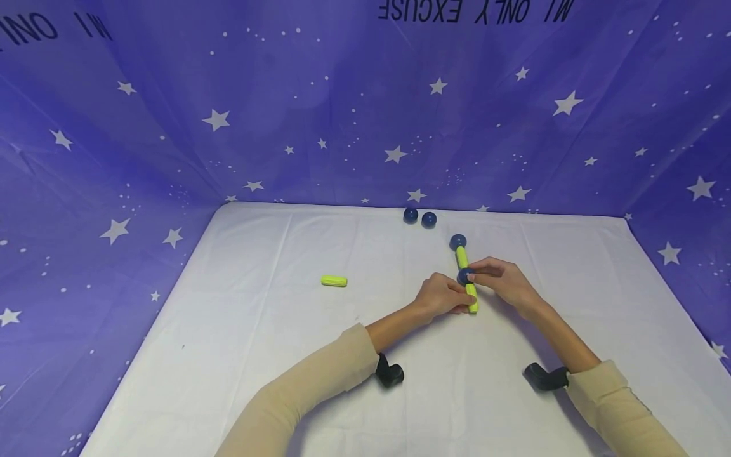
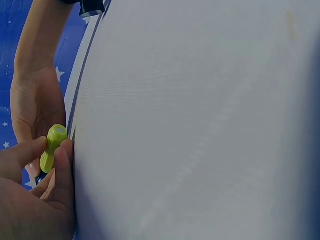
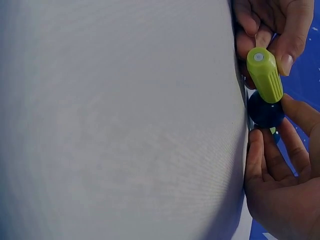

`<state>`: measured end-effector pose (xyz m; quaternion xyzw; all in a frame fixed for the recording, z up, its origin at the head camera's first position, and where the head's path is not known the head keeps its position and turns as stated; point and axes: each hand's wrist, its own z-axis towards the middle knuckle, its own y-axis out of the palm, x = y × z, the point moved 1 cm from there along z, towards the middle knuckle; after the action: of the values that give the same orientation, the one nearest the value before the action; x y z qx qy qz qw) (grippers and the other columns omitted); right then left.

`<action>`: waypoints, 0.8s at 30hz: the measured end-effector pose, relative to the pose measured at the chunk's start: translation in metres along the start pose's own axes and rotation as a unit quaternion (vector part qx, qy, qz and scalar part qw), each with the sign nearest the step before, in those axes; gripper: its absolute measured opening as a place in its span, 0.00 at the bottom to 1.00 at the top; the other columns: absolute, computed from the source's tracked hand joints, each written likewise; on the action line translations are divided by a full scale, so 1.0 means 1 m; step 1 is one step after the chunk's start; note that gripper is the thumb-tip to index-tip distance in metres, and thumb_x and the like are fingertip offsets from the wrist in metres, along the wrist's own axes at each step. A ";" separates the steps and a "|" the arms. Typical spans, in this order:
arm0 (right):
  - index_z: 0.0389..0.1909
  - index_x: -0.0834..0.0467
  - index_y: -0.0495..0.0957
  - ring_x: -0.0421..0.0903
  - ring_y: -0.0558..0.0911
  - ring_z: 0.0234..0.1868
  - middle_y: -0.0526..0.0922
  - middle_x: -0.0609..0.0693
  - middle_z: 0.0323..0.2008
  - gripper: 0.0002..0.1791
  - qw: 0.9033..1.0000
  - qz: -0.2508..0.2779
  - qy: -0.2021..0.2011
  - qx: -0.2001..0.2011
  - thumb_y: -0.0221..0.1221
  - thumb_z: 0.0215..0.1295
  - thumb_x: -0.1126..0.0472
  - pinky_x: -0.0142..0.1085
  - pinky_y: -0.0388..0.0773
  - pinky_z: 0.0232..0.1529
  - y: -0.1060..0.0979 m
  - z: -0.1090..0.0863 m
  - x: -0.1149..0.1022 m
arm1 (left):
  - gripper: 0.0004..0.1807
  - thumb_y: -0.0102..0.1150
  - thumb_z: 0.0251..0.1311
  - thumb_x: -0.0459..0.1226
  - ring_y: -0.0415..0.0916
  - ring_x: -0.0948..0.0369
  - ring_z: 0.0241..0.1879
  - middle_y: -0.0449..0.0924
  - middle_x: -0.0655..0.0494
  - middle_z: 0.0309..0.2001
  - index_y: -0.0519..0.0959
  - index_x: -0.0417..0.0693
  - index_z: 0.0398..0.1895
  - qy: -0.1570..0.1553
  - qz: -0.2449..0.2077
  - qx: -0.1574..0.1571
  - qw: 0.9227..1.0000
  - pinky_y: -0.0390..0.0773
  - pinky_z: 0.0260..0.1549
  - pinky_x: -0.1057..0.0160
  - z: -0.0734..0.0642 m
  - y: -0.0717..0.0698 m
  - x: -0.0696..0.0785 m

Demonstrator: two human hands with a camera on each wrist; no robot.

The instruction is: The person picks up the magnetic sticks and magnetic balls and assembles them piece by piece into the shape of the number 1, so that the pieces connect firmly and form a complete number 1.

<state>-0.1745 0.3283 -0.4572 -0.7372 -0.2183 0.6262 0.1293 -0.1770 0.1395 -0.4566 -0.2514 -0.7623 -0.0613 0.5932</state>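
A purple star-printed backdrop (image 1: 320,114) stands behind a white-covered table (image 1: 274,381), above which, right of centre, the left hand (image 1: 441,296) pinches the near lime-green ribbed rod (image 3: 266,77) between thumb and fingers while the right hand (image 1: 507,284) pinches the middle dark blue ball (image 3: 265,112). The far lime-green ribbed rod (image 1: 462,258) extends beyond that ball, roughly in line with the near rod; the loose lime-green ribbed rod (image 1: 334,280) lies well apart, to the left. The end dark blue ball (image 1: 458,241) caps the far rod, and two loose dark blue balls (image 1: 410,216) sit near the table's back edge.
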 end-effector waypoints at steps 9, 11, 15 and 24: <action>0.58 0.63 0.77 0.62 0.70 0.65 0.78 0.63 0.59 0.26 1.000 0.000 -0.005 0.003 0.66 0.66 0.51 0.63 0.59 0.64 0.001 -0.001 0.000 | 0.04 0.74 0.54 0.32 0.83 0.61 0.21 0.83 0.56 0.18 0.88 0.39 0.29 -0.002 -0.007 -0.004 1.000 0.80 0.23 0.71 0.002 0.002 0.000; 0.57 0.62 0.78 0.62 0.70 0.65 0.78 0.63 0.59 0.25 1.000 -0.001 -0.005 0.005 0.66 0.66 0.50 0.63 0.58 0.64 0.001 0.000 0.000 | 0.04 0.74 0.55 0.32 0.83 0.62 0.21 0.83 0.56 0.18 0.88 0.39 0.29 -0.002 -0.008 -0.003 1.000 0.80 0.23 0.71 0.002 0.002 0.000; 0.56 0.62 0.78 0.62 0.70 0.65 0.78 0.62 0.59 0.25 1.000 -0.002 -0.003 0.005 0.66 0.66 0.49 0.63 0.58 0.64 0.001 0.000 0.000 | 0.04 0.74 0.55 0.32 0.83 0.62 0.21 0.83 0.56 0.18 0.88 0.39 0.29 -0.003 -0.008 -0.002 1.000 0.80 0.23 0.70 0.003 0.002 0.000; 0.57 0.61 0.78 0.62 0.69 0.66 0.78 0.63 0.60 0.25 1.000 -0.006 0.001 0.002 0.66 0.66 0.49 0.63 0.58 0.64 0.001 0.001 0.000 | 0.04 0.73 0.55 0.31 0.84 0.60 0.22 0.83 0.54 0.19 0.88 0.38 0.29 -0.003 -0.016 -0.006 1.000 0.81 0.23 0.70 0.004 0.002 0.001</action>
<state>-0.1750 0.3275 -0.4579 -0.7365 -0.2209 0.6249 0.1349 -0.1798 0.1428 -0.4572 -0.2431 -0.7678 -0.0744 0.5881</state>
